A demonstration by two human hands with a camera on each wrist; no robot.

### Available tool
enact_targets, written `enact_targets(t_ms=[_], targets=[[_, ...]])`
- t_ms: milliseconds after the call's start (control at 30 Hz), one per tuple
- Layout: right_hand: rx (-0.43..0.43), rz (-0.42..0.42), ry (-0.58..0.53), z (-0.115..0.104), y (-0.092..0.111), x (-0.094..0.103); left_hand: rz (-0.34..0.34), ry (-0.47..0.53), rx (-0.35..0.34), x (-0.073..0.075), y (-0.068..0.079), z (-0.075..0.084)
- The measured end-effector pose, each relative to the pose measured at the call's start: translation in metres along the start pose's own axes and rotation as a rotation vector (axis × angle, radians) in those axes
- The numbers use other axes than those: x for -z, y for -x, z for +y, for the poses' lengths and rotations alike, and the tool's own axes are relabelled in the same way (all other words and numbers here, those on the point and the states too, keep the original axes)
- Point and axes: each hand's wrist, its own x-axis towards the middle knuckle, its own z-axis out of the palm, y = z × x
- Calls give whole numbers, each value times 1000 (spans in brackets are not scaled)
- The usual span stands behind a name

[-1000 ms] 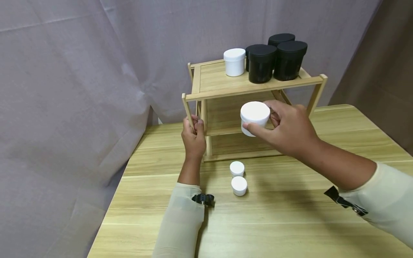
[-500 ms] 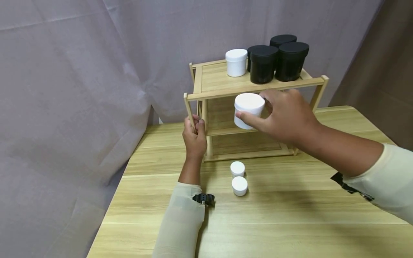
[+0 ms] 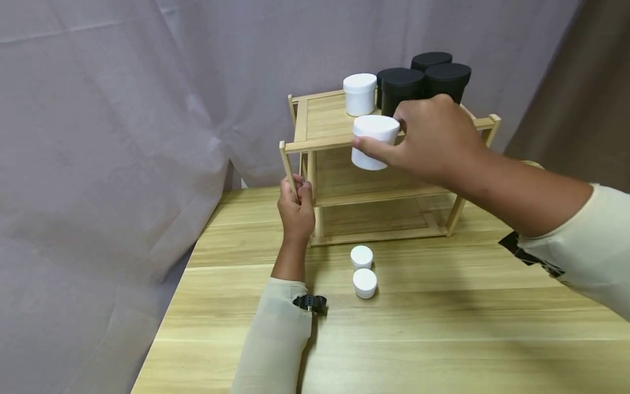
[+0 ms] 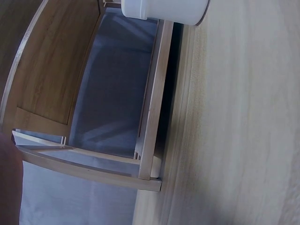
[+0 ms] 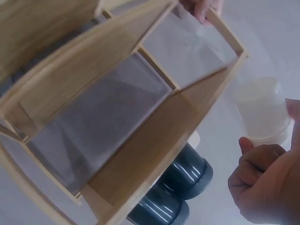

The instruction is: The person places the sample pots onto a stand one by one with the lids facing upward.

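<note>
Between thumb and fingers my right hand holds a white lidded jar, upright, level with the front rail of the wooden shelf rack's top tier. The right wrist view also has this jar near the fingers. At the rack's left side, my left hand grips its slanted wooden post. Another white jar stands on the top tier beside several black lidded jars, which the right hand partly covers. Two small white jars sit on the table in front of the rack.
The rack's middle shelf and bottom shelf lie under the top tier. A grey curtain hangs behind the wooden table and down its left side.
My right hand has lifted the white jar upward and slightly left, from in front of the middle shelf to the top tier's front rail. The left hand has kept its grip on the post.
</note>
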Motion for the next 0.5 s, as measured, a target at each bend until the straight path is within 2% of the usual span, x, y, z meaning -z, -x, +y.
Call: enact_targets(t_ms=[300,500], targets=[[-134,-107,-40,-6,-31,9,-6,-13,-8,2,0,1],[-232,-170,6,-5,-49,11,-11,4,-9,0,2,0]])
